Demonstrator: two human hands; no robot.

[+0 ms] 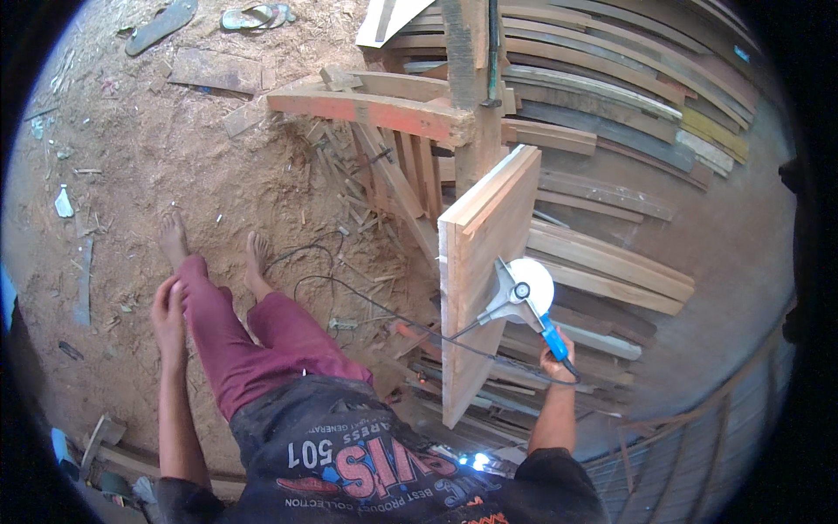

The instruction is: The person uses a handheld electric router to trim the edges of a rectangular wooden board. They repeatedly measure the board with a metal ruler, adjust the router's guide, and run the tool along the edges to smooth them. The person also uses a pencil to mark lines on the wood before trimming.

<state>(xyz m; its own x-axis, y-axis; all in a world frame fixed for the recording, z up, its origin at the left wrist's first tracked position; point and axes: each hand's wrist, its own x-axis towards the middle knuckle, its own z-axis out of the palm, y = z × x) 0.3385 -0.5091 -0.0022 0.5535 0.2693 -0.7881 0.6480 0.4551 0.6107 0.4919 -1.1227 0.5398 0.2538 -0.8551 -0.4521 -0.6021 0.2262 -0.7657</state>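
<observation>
My right hand (559,351) is wrapped round the blue handle of a corded power tool (521,297). The tool has a round white disc or guard and a silver metal bracket; it looks like an angle grinder or small circular saw. Its bracket is against, or very close to, the broad face of a thick pale wooden panel (489,229). That panel stands on edge, tilted, beside the wooden post (474,140). My left hand (168,310) hangs by my knee with loose fingers and nothing in it. Whether the disc is turning cannot be seen.
A black cord (384,307) runs from the ground across the panel's edge to the tool. Stacked planks (602,148) fill the right side. A red-edged wooden beam (367,111) joins the post. Wood scraps (345,179) and sandals (253,17) lie on the sawdust-covered ground.
</observation>
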